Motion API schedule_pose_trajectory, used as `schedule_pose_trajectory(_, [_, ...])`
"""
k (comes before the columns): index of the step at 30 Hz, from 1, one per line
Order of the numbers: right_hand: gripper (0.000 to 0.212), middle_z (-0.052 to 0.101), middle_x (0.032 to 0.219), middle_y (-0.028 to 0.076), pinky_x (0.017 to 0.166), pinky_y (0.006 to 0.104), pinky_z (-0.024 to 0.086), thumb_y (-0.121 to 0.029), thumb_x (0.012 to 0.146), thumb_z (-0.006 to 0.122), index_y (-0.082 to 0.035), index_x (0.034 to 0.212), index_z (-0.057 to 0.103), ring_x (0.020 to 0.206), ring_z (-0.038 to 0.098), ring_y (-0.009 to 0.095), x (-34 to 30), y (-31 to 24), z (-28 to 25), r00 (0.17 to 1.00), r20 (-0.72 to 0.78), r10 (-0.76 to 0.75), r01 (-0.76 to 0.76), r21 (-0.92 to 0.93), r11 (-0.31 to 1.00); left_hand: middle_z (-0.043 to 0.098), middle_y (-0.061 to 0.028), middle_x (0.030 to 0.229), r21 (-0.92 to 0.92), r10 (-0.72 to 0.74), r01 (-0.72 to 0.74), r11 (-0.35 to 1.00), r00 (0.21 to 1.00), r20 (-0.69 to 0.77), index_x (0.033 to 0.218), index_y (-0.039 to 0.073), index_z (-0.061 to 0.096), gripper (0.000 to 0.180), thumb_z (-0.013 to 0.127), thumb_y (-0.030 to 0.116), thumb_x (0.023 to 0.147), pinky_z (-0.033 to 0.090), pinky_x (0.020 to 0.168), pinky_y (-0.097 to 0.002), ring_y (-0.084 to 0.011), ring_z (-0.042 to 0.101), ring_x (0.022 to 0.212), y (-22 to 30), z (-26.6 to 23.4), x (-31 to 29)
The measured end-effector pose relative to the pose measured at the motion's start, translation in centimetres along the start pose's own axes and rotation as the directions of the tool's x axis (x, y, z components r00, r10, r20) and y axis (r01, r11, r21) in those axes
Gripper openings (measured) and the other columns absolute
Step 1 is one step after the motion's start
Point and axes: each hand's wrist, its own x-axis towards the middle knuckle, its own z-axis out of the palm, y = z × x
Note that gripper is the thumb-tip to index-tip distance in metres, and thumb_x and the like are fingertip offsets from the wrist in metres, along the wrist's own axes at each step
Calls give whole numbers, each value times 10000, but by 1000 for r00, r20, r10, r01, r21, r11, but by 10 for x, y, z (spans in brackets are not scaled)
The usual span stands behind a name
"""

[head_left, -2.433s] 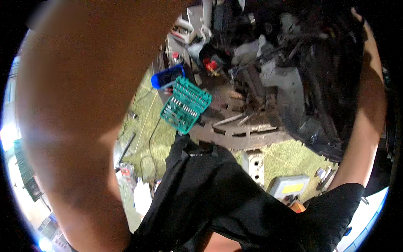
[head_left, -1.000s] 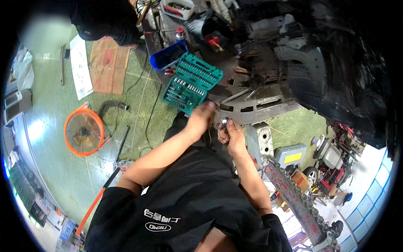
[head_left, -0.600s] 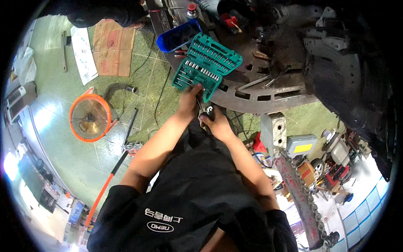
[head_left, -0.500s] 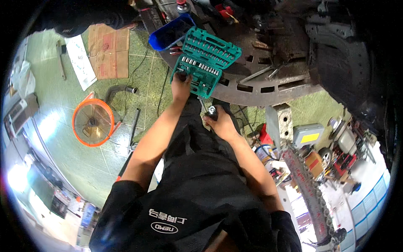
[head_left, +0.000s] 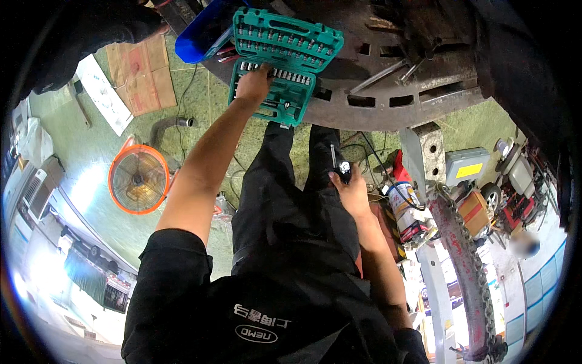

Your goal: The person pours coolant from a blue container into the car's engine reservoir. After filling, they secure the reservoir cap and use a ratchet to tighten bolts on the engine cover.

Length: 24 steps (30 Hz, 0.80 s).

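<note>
A green socket set case (head_left: 295, 115) lies open at the edge of a dark metal plate, with small bits in its lid and a row of silver sockets (head_left: 291, 76) in its lower half. My left hand (head_left: 253, 85) reaches over that row, its fingers drawn together at the sockets. Whatever is between its fingertips is too small and dark to make out. Lower and to the right, above my thigh, my right hand (head_left: 353, 193) is closed around a ratchet wrench (head_left: 344, 168) with a round silver head. A thin metal shaft (head_left: 333, 155) points up beside that head.
The slotted metal plate (head_left: 339, 114) bears loose rods (head_left: 379, 77) right of the case. A blue bin (head_left: 195, 36) stands at its far left. On the floor are an orange fan (head_left: 139, 179) and flattened cardboard (head_left: 142, 76). A grey metal post (head_left: 418, 159) rises at right.
My left hand has shifted from the case's lower left part to the socket row. The right hand has moved right and slightly down with the ratchet wrench, away from the case. My view has shifted.
</note>
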Motion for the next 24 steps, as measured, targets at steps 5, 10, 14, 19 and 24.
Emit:
schedule_pose_trajectory(5, [428,676,850,207,763,387,533,-250,958,792,74,1090,546,757,628,252,0,-5,1,996,64,59,-64,87,994,740,-199,1061,6,20,-20,1000,999,37,1235,83,577,372,668,344,987,563,768,-579,-446,712,954,9,-9,-2])
schedule_pose_trajectory(10, [420,705,857,217,766,403,539,-260,963,784,67,1082,547,813,703,283,5,-18,-11,990,127,64,-78,111,991,705,-164,1206,0,5,-5,1000,999,-55,1263,92,572,401,712,315,961,571,789,-569,-423,699,1041,14,-17,-3])
schedule_pose_trajectory(14, [376,734,846,233,690,425,559,-193,968,757,70,1137,548,790,762,340,8,-16,-20,996,59,-63,63,0,998,703,-132,1224,-16,-19,18,1000,998,-63,1322,93,572,437,703,324,975,583,825,-533,-406,689,1068,19,-16,-7])
schedule_pose_trajectory(19, [372,729,850,257,686,445,556,-212,961,770,66,1089,560,798,758,366,13,-3,-22,998,59,-3,0,55,999,663,-87,1249,180,207,-199,963,978,-23,1296,201,620,336,681,318,986,610,782,-501,-354,714,1012,36,-8,-13])
schedule_pose_trajectory(24, [382,735,825,243,677,430,565,-225,966,770,61,1083,544,784,770,350,13,3,-21,998,64,-13,9,73,997,660,-64,1229,175,146,-133,975,988,-59,1295,202,619,328,673,310,990,612,789,-496,-335,717,1008,44,-1,-9])
